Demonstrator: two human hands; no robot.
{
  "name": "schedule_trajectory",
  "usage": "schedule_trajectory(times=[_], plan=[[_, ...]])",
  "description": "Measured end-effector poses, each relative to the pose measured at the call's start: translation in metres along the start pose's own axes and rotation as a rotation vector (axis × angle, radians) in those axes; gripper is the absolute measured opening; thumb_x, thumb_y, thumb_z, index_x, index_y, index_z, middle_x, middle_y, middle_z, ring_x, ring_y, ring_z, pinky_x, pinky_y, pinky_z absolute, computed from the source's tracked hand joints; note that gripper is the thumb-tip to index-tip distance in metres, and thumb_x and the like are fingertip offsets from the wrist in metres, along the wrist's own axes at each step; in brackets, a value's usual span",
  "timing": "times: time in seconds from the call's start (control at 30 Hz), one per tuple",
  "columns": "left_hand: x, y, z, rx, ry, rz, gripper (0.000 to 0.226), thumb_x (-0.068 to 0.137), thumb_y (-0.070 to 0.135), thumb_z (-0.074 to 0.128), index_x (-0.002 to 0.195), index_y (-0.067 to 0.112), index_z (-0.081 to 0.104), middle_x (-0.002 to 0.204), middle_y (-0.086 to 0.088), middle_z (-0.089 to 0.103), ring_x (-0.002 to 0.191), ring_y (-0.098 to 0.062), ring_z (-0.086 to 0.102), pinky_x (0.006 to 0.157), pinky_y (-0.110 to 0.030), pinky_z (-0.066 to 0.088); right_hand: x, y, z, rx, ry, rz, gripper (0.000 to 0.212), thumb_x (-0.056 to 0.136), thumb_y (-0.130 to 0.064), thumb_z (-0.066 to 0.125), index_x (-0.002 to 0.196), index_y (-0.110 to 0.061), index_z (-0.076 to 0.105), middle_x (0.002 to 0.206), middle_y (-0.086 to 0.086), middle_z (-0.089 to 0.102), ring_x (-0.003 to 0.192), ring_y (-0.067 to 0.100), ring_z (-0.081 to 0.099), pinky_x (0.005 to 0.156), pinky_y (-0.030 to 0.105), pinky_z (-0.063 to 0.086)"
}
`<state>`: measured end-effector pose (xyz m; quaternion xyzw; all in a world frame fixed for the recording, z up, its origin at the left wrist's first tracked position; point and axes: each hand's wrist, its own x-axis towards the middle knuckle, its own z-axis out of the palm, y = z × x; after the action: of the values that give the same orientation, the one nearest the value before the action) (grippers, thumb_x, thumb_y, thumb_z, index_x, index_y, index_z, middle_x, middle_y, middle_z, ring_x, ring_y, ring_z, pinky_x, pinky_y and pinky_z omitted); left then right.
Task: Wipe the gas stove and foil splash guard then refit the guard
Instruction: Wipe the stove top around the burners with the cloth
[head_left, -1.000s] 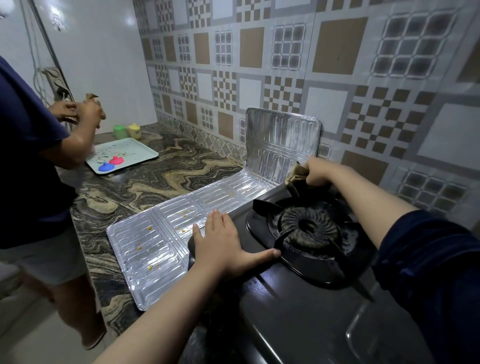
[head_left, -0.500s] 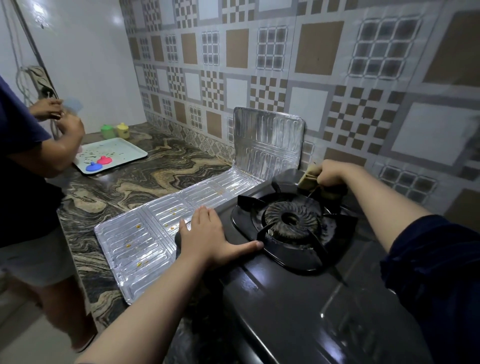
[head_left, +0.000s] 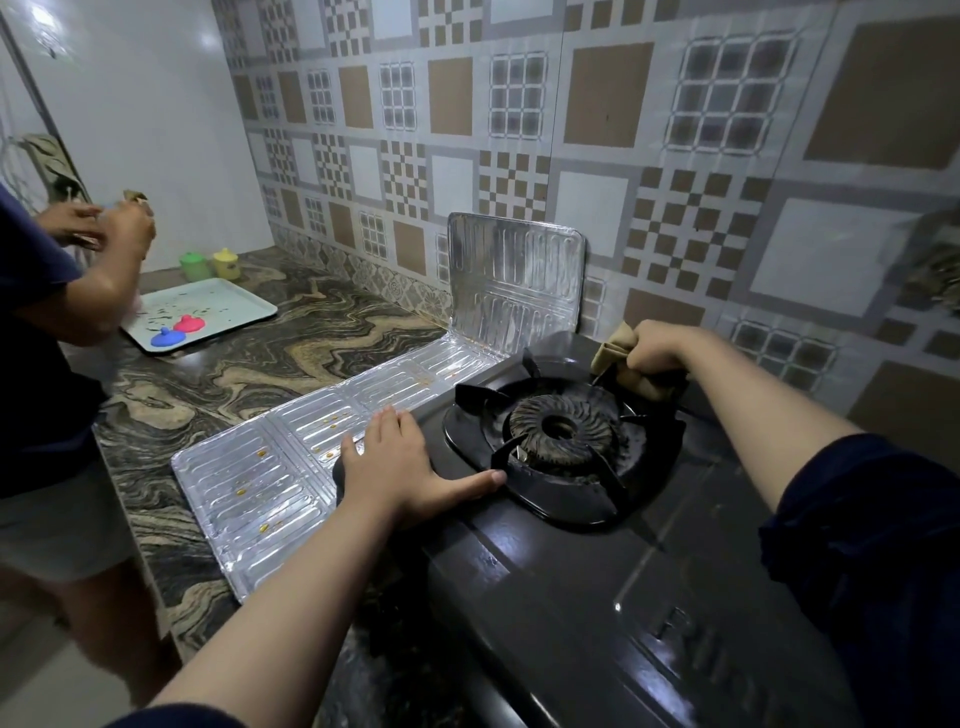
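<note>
Stove (head_left: 597, 582) under both hands: left (head_left: 400, 467) flat, right (head_left: 657, 351) clutching cloth (head_left: 615, 351).

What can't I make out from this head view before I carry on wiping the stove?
- Stove: right side cut off by the frame edge and the sleeve; embossed brand lettering only partly readable.
- Cloth: mostly hidden inside the right hand; the stove surface beneath it is unseen.
- Stove's left edge: covered by the left hand.
- Object at the right edge: blurred, unidentifiable.
- What the other person's hands hold: too small and blurred.
</note>
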<state>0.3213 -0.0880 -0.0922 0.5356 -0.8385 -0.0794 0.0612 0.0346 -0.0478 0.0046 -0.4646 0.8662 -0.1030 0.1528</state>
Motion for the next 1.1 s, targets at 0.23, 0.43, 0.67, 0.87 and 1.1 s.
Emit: schedule_trajectory(times=[0.23, 0.43, 0.67, 0.87, 1.1], plan=[[0.000, -0.001, 0.001, -0.014, 0.001, -0.002, 0.155, 0.031, 0.103, 0.017, 0.150, 0.005, 0.014, 0.160, -0.012, 0.010, 0.148, -0.026, 0.008, 0.117, -0.055, 0.007, -0.004, 0.005, 0.003, 0.071, 0.010, -0.032, 0.035, 0.082, 0.007, 0.045, 0.056, -0.017, 0.049, 0.062, 0.004, 0.051, 0.056, 0.016, 0.047, 0.049, 0.023, 0.037], [0.003, -0.002, 0.000, -0.007, 0.012, 0.002, 0.152, 0.031, 0.103, 0.018, 0.146, 0.005, 0.023, 0.156, -0.012, 0.020, 0.146, -0.027, 0.016, 0.115, -0.056, 0.012, -0.011, 0.039, 0.004, 0.044, 0.070, 0.033, 0.016, 0.077, 0.004, 0.049, 0.066, -0.008, 0.050, 0.070, 0.011, 0.055, 0.063, 0.020, 0.053, 0.052, 0.025, 0.040], [-0.003, -0.002, 0.000, -0.011, 0.030, 0.023, 0.144, 0.034, 0.102, 0.024, 0.139, 0.005, 0.033, 0.149, -0.011, 0.032, 0.141, -0.028, 0.026, 0.113, -0.054, 0.019, -0.049, 0.071, -0.001, -0.099, 0.028, 0.104, 0.007, 0.078, -0.002, 0.055, 0.078, -0.009, 0.053, 0.083, 0.010, 0.055, 0.084, 0.026, 0.057, 0.066, 0.029, 0.045], [0.000, -0.002, 0.002, -0.012, 0.021, 0.017, 0.150, 0.030, 0.104, 0.020, 0.143, 0.005, 0.027, 0.154, -0.012, 0.025, 0.144, -0.027, 0.020, 0.114, -0.055, 0.016, -0.047, 0.049, -0.032, -0.249, -0.067, 0.101, 0.014, 0.082, -0.002, 0.051, 0.090, -0.010, 0.059, 0.098, 0.012, 0.060, 0.088, 0.026, 0.057, 0.071, 0.033, 0.048], [0.000, -0.001, 0.005, 0.022, 0.036, 0.011, 0.153, 0.030, 0.104, 0.016, 0.147, 0.006, 0.021, 0.157, -0.011, 0.019, 0.145, -0.026, 0.019, 0.113, -0.054, 0.019, 0.012, -0.029, -0.013, -0.102, 0.067, -0.226, 0.027, 0.079, 0.005, 0.052, 0.101, -0.010, 0.059, 0.084, 0.005, 0.057, 0.076, 0.018, 0.055, 0.055, 0.023, 0.041]])
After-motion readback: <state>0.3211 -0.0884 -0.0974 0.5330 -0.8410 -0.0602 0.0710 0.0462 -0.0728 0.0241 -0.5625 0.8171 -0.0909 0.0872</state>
